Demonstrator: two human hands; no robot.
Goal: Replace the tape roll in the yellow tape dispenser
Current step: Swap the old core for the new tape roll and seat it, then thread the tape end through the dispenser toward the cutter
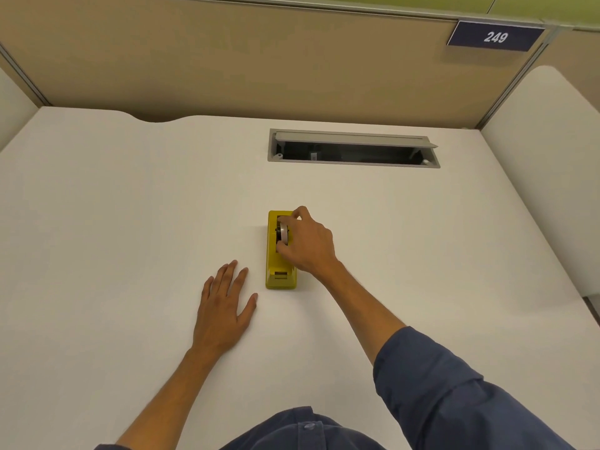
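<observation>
Blue shirt fabric fills the bottom edge of the view, closest to the camera, with a rolled blue sleeve on my right arm. From there both bare forearms reach forward over a plain white table (pixel 97 206).

My left hand (pixel 224 306) lies flat on the table, palm down and fingers spread, its grip open and holding nothing. It rests just beside the yellow tape dispenser (pixel 280 271), not touching it.

The dispenser sits near the middle of the table, lying lengthwise away from me, with its cutter end toward me. My right hand (pixel 308 243) reaches over it, and its grip is closed on the tape roll (pixel 283 232), thumb and fingertips pinching the pale roll where it sits on edge in the dispenser's slot.

Beyond is an open grey cable hatch (pixel 354 147) set into the table, then a tan partition wall bearing a dark sign reading 249.

I judge the roll is either being lifted out or seated; I cannot tell which. No second roll is visible. The next move calls for a steady vertical pull or push, with the left hand bracing the dispenser.
</observation>
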